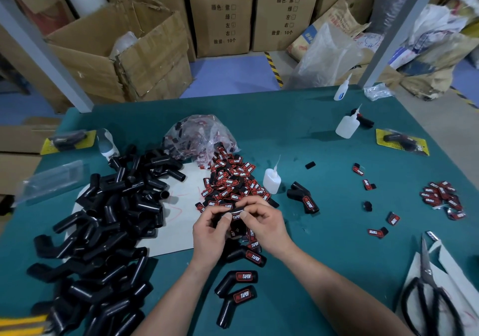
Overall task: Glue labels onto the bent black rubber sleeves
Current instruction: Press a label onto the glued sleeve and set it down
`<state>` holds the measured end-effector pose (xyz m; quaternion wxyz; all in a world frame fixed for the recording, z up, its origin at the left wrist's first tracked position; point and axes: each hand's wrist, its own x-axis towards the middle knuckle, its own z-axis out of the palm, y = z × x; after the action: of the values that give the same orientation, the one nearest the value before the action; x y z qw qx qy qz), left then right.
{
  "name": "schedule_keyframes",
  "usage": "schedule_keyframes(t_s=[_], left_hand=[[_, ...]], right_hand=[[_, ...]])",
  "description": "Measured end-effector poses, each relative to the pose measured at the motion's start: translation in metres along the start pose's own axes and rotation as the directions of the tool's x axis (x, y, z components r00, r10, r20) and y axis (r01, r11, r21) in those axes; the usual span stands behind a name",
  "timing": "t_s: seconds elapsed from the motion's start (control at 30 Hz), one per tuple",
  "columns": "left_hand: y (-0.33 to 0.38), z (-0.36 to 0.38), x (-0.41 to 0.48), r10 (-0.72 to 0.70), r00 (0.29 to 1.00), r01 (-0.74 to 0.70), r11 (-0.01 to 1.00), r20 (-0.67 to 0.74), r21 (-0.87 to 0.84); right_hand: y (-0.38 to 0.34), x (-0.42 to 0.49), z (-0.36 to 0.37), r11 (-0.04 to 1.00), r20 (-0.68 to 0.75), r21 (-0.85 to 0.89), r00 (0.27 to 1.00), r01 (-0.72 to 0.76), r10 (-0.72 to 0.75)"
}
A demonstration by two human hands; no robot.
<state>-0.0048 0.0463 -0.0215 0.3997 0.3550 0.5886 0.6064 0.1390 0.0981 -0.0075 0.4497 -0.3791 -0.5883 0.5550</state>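
The bent black rubber sleeve [229,210] in work is held above the green surface [324,271], at the near edge of the loose label heap [230,185], between the left hand [211,228] and the right hand [265,223]. Grip state: both hands are clamped on the sleeve, with the fingers curled round its barrel. The two thumbs lie at either end of the red-and-black label [236,216] on its upper face. Whether the label is fully seated cannot be told, because the fingers hide its edges. Handling, judged from appearance: the sleeve is a light, hollow, thin-walled elbow that is likely to flatten under a hard pinch. Pressure should therefore be spread along the straight leg, not concentrated at the bend, where the wall curves and a flat label would tend to lift. The rubber looks smooth and slightly glossy, so it may twist in the fingers. Supporting it from beneath with the fingers while the thumbs press from above should resist this. The label is small, flexible and light, and is best taken by its short ends, clear of any wet adhesive. Squeeze-out of adhesive from the glue bottle [271,180], which stands just right of the heap, could bond skin to rubber, so the thumbs belong on the printed face only. Unlabelled sleeves [108,221] lie heaped to the left. Finished sleeves [242,277] lie on the surface nearer the person.
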Motion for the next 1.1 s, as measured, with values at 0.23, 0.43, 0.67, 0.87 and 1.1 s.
schedule_keyframes(t_s=[0.23,0.43,0.67,0.87,1.1], left_hand=[[0.007,0.001,-0.002,0.159,0.982,-0.162,0.987,0.101,0.024],[0.003,0.002,-0.001,0.214,0.974,-0.219,0.973,0.068,0.074],[0.003,0.003,-0.002,0.196,0.979,-0.198,0.980,0.048,0.025],[0.001,0.004,-0.001,0.183,0.983,-0.184,0.981,0.022,0.064],[-0.001,0.003,-0.002,0.172,0.985,-0.172,0.983,0.003,0.066]], right_hand=[[0.004,0.005,-0.005,0.997,-0.032,-0.072,0.999,0.028,-0.030],[0.004,0.005,-0.005,0.999,-0.019,0.012,0.999,0.048,-0.048],[0.007,0.006,-0.011,0.977,-0.024,-0.109,0.982,0.182,-0.185],[0.008,0.012,-0.018,0.662,0.198,-0.508,0.822,0.551,-0.534],[0.005,0.012,-0.019,0.655,0.217,-0.513,0.822,0.555,-0.527]])
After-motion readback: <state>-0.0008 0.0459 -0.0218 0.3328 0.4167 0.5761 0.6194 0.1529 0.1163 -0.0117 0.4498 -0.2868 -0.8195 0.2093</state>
